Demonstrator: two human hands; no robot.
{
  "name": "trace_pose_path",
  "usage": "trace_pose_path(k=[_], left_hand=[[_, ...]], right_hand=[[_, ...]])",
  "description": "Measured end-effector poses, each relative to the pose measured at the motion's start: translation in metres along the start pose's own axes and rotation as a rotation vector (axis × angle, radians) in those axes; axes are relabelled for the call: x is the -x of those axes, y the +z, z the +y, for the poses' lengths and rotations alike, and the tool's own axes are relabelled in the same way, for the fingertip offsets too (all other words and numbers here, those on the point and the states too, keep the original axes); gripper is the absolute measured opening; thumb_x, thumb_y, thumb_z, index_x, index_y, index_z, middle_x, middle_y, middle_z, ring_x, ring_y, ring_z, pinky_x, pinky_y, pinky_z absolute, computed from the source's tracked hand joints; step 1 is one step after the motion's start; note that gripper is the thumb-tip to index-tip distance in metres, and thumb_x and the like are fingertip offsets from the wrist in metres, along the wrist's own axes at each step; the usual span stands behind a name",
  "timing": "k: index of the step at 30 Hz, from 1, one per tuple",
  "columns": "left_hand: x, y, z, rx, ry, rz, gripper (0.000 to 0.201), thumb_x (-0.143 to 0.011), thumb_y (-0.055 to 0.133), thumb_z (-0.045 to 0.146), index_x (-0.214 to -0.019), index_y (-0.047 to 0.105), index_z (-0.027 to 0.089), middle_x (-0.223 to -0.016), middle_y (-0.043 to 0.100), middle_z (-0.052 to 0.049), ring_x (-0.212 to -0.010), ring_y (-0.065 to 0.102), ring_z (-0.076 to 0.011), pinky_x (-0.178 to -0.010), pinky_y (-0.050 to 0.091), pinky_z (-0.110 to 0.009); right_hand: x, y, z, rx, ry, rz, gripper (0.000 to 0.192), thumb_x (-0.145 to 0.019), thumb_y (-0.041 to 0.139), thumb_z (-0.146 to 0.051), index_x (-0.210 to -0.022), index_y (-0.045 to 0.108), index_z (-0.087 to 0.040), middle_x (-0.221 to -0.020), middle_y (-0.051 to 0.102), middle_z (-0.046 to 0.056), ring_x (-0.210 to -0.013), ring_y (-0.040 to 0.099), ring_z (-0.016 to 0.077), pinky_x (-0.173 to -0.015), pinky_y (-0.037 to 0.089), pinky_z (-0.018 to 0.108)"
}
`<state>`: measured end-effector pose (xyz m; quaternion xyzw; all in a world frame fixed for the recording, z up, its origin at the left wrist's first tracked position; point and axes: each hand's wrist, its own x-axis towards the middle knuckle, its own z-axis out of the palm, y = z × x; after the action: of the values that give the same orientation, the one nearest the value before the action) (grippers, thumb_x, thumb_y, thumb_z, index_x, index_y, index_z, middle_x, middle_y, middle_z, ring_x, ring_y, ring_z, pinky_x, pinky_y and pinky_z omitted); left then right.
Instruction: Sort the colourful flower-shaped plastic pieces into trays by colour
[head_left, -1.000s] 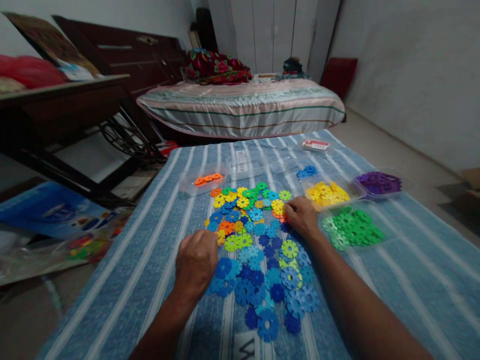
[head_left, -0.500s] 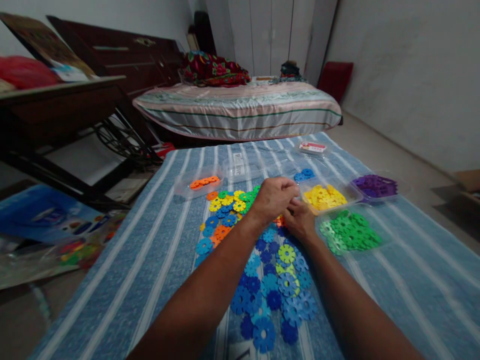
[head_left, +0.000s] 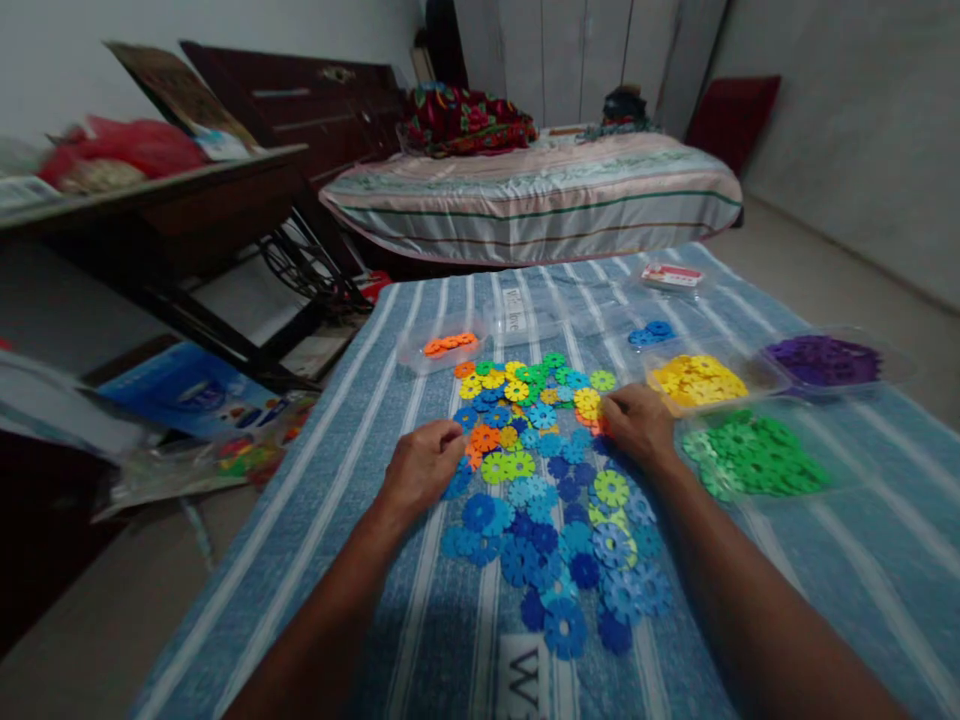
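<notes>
A pile of flat flower-shaped plastic discs (head_left: pixel 547 500) in blue, green, yellow and orange lies on a blue striped cloth (head_left: pixel 825 560). My left hand (head_left: pixel 424 465) rests at the pile's left edge. Its fingers are curled down onto blue and orange discs, and I cannot tell whether it grips one. My right hand (head_left: pixel 637 425) lies at the pile's upper right edge, fingers closed over an orange disc (head_left: pixel 600 426) beside yellow ones. Both forearms reach in from the bottom.
Clear trays ring the pile: orange discs (head_left: pixel 442 345), yellow (head_left: pixel 697 378), green (head_left: pixel 754 455), purple (head_left: pixel 825 360), a few blue discs (head_left: pixel 649 333), and a labelled clear tray (head_left: pixel 517 320). A bed (head_left: pixel 532 200) stands behind, with a dark table (head_left: pixel 150 200) at the left.
My left hand reached across to my right hand by the yellow tray, then came back to the pile's left edge. My right hand stayed put. The camera swung left.
</notes>
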<state>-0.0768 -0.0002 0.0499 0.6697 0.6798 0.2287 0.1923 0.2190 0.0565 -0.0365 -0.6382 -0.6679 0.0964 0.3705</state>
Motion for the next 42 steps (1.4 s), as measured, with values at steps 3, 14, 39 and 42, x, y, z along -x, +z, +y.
trace_pose_path(k=[3,14,39,42], left_hand=[[0.018,-0.001,-0.022,-0.130,0.027,0.025,0.025,-0.082,0.055,0.037,-0.089,0.071,0.018,-0.089,0.070,-0.007,-0.084,0.065,-0.0217,-0.079,0.051,-0.034],[0.040,0.016,-0.036,-0.258,0.106,0.042,0.042,-0.078,0.068,0.037,-0.114,0.068,0.016,-0.124,0.067,-0.013,-0.117,0.059,-0.0290,-0.104,0.046,-0.043],[0.050,0.043,-0.001,0.028,0.229,0.217,0.014,-0.090,0.054,0.022,-0.095,0.067,0.018,-0.094,0.068,-0.007,-0.087,0.066,-0.0169,-0.077,0.053,-0.028],[0.035,0.033,-0.013,-0.150,0.060,0.185,0.013,-0.087,0.059,0.025,-0.093,0.067,0.018,-0.090,0.065,-0.005,-0.081,0.064,-0.0170,-0.074,0.052,-0.028]], right_hand=[[0.000,-0.001,0.001,0.003,0.000,-0.027,0.033,-0.081,0.046,-0.034,-0.070,0.072,-0.018,-0.073,0.064,0.005,-0.073,0.053,0.0183,-0.067,0.036,0.030],[0.003,-0.005,-0.003,-0.031,0.017,-0.020,0.033,-0.079,0.046,-0.037,-0.069,0.072,-0.018,-0.072,0.064,0.005,-0.072,0.056,0.0189,-0.067,0.038,0.030],[0.004,-0.006,0.001,-0.018,0.025,-0.025,0.034,-0.079,0.046,-0.039,-0.070,0.071,-0.018,-0.072,0.063,0.005,-0.073,0.057,0.0199,-0.067,0.038,0.031],[0.004,-0.007,0.000,-0.018,0.032,-0.033,0.035,-0.078,0.046,-0.039,-0.072,0.072,-0.017,-0.072,0.063,0.006,-0.073,0.056,0.0199,-0.067,0.038,0.031]])
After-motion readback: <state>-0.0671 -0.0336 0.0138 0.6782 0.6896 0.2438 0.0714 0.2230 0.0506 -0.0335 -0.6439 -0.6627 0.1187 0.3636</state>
